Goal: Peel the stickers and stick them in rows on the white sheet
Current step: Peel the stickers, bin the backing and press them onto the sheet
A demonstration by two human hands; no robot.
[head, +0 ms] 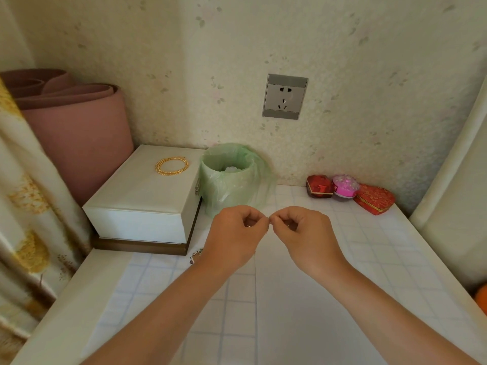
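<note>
Meeting hands [234, 234] [303, 233] above white sheet [303, 306] left edge

"What's on your arms?"
"Your forearms [163, 312] are bare right down to the picture's lower edge."
"And your fingers?"
"Your left hand [237, 233] wears a thin shiny ring [249, 226]; your right hand [303, 230] wears one too."

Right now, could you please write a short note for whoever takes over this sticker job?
Left hand and right hand: raised, fingers pinched together where they meet; whatever they pinch is too small to see.
White sheet lies flat on the table, no stickers visible on it.
A printed scrap peeks from under the left wrist, possibly the sticker sheet.
Done: nothing stuck that shows. Left: all rows.
</note>
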